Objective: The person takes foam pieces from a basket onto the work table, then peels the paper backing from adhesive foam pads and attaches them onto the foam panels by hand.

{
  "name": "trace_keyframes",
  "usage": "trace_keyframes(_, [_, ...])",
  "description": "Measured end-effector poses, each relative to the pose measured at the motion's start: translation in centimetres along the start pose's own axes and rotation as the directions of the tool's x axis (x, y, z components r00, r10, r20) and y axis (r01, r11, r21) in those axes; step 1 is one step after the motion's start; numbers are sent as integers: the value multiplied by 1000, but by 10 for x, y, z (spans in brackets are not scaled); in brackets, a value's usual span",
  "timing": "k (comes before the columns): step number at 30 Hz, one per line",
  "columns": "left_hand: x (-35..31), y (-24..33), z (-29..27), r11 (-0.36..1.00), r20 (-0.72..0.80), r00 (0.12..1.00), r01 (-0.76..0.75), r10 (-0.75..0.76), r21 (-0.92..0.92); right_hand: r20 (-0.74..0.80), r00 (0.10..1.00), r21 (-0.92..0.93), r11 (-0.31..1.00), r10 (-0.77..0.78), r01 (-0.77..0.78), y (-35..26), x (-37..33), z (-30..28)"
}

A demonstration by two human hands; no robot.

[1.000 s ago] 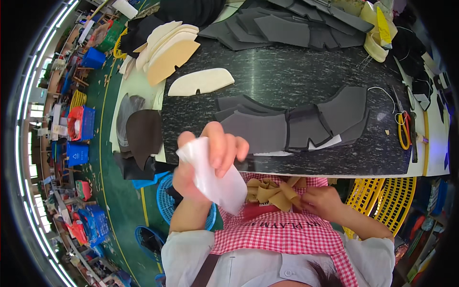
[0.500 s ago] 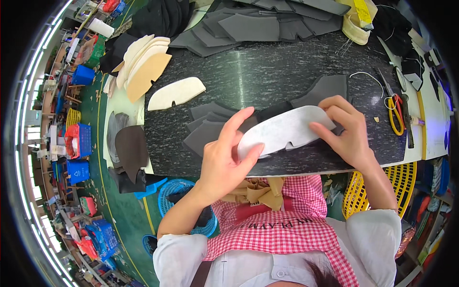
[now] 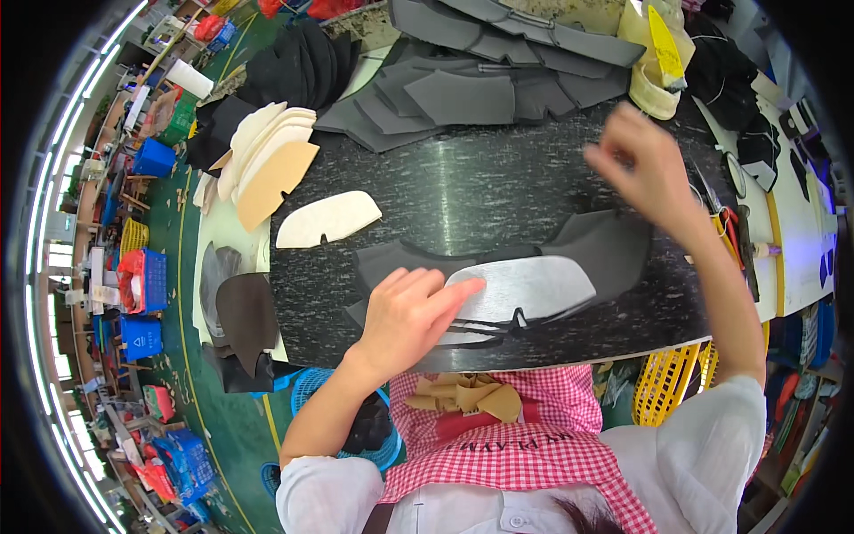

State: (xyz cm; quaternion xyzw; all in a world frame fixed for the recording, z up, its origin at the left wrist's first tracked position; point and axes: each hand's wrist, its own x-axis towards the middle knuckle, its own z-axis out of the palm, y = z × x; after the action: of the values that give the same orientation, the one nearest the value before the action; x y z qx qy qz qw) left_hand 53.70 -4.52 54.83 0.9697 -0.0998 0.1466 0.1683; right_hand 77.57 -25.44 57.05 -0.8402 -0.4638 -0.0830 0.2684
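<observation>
Left of the dark tabletop [image 3: 498,178], blue crates [image 3: 142,338] are sitting on the floor; one cream cut piece [image 3: 327,219] is lying apart; the left hand [image 3: 409,316] is pressing flat, fingers spread, on a pale grey shoe piece [image 3: 525,289] at the tabletop's near edge; the right hand [image 3: 645,169] is hovering above, loosely open, gripping nothing.

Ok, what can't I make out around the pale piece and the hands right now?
- Head view: the left hand covers the left end of the pale cut piece.
- The right hand is motion-blurred; its grip is unclear.
- Grey pieces lie partly hidden beneath the pale one.
- Scissors are behind the right forearm.
</observation>
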Motion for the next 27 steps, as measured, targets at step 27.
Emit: trace_keyframes(27, [-28, -113, -25, 989, -245, 959, 150, -143, 10, -223, 929, -16, 954, -295, 299, -64, 39, -2])
